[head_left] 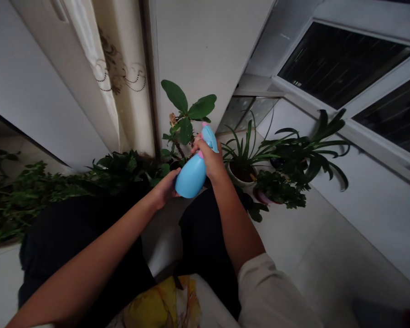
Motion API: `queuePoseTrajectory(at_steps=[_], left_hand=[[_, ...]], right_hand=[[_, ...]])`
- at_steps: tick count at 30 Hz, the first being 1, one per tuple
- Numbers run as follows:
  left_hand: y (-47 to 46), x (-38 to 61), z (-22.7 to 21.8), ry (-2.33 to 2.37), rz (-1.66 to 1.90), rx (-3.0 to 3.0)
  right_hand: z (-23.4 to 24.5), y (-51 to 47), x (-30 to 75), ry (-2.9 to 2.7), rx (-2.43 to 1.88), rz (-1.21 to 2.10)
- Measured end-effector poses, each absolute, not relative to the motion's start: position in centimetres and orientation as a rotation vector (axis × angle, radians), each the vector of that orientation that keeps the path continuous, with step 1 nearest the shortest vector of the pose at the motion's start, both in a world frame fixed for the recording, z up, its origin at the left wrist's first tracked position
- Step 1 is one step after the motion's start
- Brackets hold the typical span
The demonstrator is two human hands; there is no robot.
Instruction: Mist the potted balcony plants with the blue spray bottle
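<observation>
Head view, left hand point(164, 189): you cupped the blue spray bottle point(191, 175) from the side, fingers closed firmly around its body.
Head view, right hand point(207, 159): you gripped the neck, fingers beside the pink trigger point(200, 154).
Head view, bottle: it tilted upward, just beside the broad-leaved plant point(186, 130).

Plain white wall point(205, 50), cream curtain point(121, 59) with dark beaded scallops; pale tiled floor point(314, 246); dark window panes point(341, 64) in a white frame point(379, 120), dim indoor light
</observation>
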State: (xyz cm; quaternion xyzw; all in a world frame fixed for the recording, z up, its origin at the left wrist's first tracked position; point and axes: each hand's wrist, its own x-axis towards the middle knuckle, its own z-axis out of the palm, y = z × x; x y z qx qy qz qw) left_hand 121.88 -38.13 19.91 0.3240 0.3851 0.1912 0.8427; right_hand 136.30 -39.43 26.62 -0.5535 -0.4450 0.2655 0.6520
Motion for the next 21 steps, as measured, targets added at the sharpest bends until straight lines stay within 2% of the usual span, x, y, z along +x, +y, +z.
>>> queuePoseTrajectory(at_steps=[15, 21], left_hand=[[-38.1, 121.0, 20.2, 0.698, 0.414, 0.697], [-38.1, 120.7, 20.6, 0.616, 0.538, 0.794]], right_hand=[[26.8, -39.6, 136.6, -0.993, -1.204, 0.599], [27.4, -39.9, 137.3, -1.016, -1.116, 0.599]])
